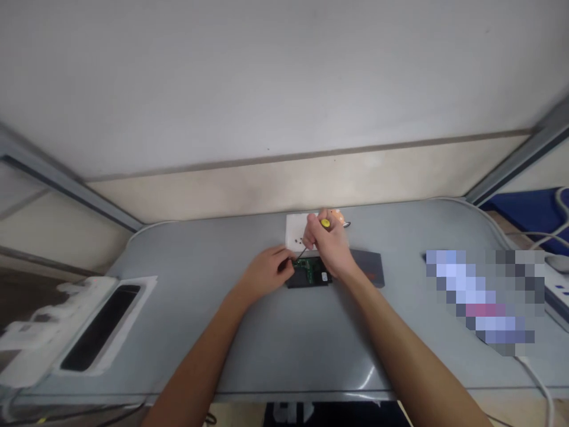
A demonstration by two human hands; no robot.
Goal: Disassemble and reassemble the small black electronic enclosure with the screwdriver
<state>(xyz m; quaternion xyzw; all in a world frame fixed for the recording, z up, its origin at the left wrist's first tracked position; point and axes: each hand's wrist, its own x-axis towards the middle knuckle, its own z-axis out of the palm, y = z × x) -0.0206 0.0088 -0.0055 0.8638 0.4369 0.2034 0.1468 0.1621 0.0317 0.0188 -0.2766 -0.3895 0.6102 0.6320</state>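
While looking down over the near edge of the grey table [284, 344], two bare arms first, both stretched toward the green board [311, 273] in the middle. Closer than the board and far off to its left, a white machine [66, 332] with a long black slot. Far off to the board's right, a white power strip [555, 290] with a cord.

Next, the hands. Left hand [267, 273] just left of the board, fingers curled and gripping the edge of the black case [306, 283] under the board, keeping it flat on the table. Right hand [329, 249] over the board's far right corner, closed tight around a screwdriver [325, 224] with a yellow top, thin tip slanting down to the board's far left corner. Looks like a tiny screw being turned there, though too small to see. Calls for a steady case, a straight tip and slow, gentle twists to avoid slipping.

Just beside the board on its right, maybe touching, a dark grey lid [371, 267]. Right behind the board, a white box [294, 231], partly hidden by the right hand. Farthest of all, a plain pale wall [284, 89].
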